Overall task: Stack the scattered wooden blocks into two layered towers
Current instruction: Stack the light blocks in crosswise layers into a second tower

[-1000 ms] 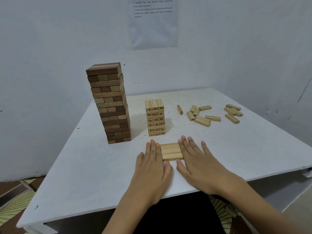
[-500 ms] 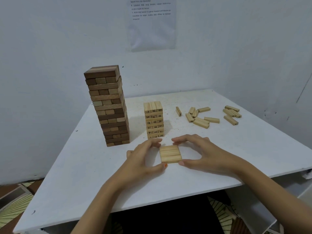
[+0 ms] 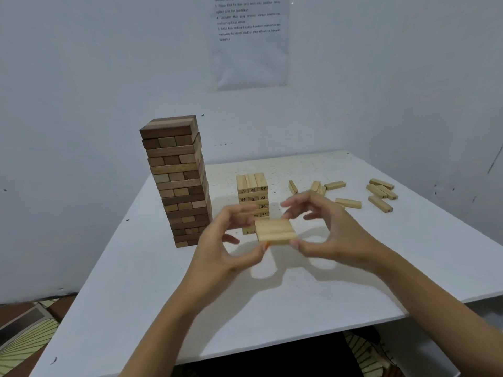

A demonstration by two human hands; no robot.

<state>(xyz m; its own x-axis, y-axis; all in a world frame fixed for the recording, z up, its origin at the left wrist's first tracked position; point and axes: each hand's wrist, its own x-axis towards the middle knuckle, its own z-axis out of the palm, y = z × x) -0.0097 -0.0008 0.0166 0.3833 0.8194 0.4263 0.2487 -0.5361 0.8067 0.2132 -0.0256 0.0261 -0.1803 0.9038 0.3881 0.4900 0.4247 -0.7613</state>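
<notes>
Our left hand and right hand pinch a row of three blocks above the table, just before the short tower. If we slacken, the middle block may drop; a nudge could topple the tower.

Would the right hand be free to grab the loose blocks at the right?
Probably not yet: the right hand and left hand pinch a row of blocks. Otherwise the way to the loose blocks looks free.

the tall tower mixed dark and light brown blocks; the short tower was pale with black numbers; the bench was white.
</notes>
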